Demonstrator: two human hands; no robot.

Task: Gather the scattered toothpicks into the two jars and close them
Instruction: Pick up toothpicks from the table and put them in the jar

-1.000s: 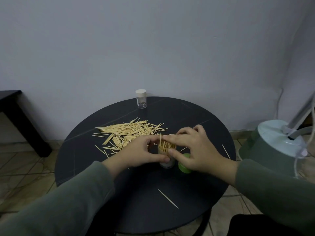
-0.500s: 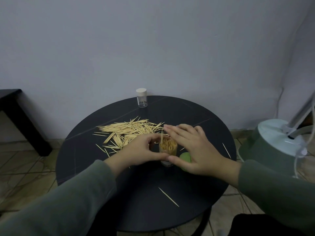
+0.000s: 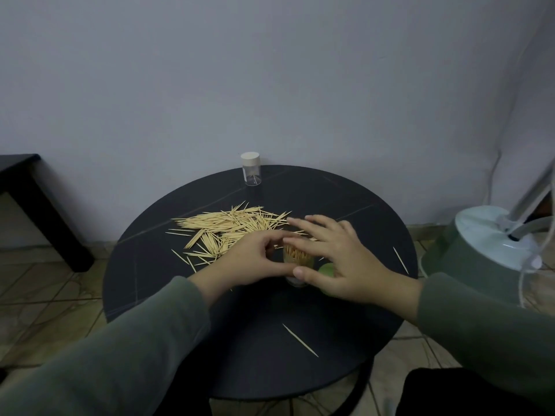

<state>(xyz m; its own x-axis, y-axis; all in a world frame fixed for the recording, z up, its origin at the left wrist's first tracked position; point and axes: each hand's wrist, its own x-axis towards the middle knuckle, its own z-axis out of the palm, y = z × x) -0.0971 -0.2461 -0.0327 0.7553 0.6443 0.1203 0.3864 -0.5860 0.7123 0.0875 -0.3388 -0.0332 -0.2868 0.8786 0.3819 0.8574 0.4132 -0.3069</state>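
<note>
Near the round table's middle, the left hand grips one open jar; the right hand lies spread flat over it. One capped jar stands at the far edge, with bare tabletop along the near edge around one stray toothpick.

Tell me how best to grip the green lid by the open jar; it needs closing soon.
Pinch the green lid at its rim, coming from the near right, probably with the right hand above it. It seems to lie flat, and the jar blocks its left.
</note>
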